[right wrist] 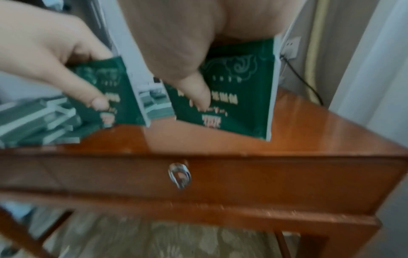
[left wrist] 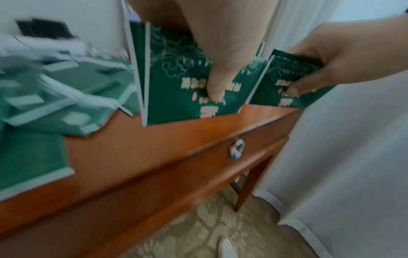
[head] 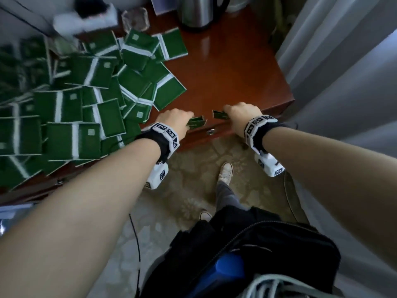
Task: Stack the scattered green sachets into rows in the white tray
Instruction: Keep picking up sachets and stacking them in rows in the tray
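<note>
Green foil sachets (head: 90, 97) still heaped at 10 o'clock; left hand (head: 176, 120) and right hand (head: 240, 112) each pinch one (left wrist: 189, 83) (right wrist: 238, 90) over the glossy wooden desk (head: 225, 67), probably tray next.

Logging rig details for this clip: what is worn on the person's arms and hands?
Both forearms are bare, with no sleeves or gloves. The left hand and right hand each have a black wrist strap ringed by white blocks printed with black square markers, and a white box-shaped camera unit with similar markers hanging under the wrist.

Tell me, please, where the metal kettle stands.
In the head view, the metal kettle stands at the wooden table's far edge, beyond the sachet pile.
</note>
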`<state>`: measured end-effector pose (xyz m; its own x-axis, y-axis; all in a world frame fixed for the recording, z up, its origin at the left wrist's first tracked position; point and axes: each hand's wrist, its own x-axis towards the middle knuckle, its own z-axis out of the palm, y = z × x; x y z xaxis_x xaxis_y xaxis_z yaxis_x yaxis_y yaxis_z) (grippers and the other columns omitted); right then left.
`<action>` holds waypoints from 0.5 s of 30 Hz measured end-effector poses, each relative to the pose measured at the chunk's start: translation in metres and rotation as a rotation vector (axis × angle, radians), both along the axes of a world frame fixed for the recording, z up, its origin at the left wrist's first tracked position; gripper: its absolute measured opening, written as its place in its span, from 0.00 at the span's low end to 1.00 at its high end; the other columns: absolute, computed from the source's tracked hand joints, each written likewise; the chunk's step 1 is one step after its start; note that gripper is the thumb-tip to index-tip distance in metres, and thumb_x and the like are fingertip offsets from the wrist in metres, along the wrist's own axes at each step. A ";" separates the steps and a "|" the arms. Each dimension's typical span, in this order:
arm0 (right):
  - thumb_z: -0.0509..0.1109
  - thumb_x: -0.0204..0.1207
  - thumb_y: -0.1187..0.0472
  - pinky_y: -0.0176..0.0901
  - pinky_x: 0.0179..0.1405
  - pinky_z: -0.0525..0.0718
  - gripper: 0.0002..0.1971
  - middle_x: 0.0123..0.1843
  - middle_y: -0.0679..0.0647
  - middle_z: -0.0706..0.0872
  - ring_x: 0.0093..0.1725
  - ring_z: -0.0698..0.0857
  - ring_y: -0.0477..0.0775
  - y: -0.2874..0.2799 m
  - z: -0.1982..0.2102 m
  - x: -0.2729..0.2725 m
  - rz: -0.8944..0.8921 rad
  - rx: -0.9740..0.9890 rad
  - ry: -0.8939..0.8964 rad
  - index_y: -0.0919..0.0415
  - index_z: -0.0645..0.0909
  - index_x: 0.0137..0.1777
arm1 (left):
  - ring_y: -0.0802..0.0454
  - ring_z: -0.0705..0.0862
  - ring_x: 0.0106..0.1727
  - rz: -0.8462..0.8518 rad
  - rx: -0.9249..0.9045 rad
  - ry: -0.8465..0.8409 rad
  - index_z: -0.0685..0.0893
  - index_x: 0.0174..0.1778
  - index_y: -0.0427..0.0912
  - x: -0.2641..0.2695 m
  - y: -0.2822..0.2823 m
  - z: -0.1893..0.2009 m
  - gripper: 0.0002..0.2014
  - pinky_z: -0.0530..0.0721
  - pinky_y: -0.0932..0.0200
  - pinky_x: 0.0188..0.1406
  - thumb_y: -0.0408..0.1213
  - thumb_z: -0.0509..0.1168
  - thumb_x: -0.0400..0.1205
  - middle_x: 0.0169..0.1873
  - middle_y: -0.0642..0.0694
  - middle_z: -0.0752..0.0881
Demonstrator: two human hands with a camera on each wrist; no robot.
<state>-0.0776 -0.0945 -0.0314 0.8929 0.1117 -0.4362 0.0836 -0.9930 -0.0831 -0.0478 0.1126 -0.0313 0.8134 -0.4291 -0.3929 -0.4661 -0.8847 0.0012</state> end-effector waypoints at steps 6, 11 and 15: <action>0.64 0.75 0.66 0.52 0.45 0.86 0.06 0.47 0.59 0.86 0.45 0.86 0.63 0.051 0.106 0.032 0.092 0.006 -0.081 0.57 0.80 0.48 | 0.38 0.86 0.48 0.058 0.106 -0.055 0.83 0.64 0.41 0.021 0.047 0.119 0.15 0.83 0.50 0.41 0.33 0.68 0.82 0.51 0.38 0.87; 0.64 0.77 0.64 0.52 0.51 0.87 0.08 0.48 0.58 0.86 0.50 0.87 0.64 0.099 0.164 0.046 0.163 -0.029 -0.215 0.61 0.83 0.52 | 0.36 0.86 0.57 0.123 0.054 -0.181 0.80 0.73 0.43 0.023 0.084 0.175 0.24 0.86 0.49 0.53 0.34 0.71 0.79 0.59 0.35 0.87; 0.64 0.77 0.64 0.54 0.53 0.87 0.11 0.52 0.62 0.87 0.53 0.86 0.65 0.141 0.175 0.052 0.238 -0.046 -0.220 0.64 0.83 0.56 | 0.37 0.84 0.63 0.166 0.102 -0.155 0.75 0.78 0.42 0.016 0.115 0.179 0.29 0.84 0.52 0.56 0.33 0.71 0.80 0.67 0.35 0.83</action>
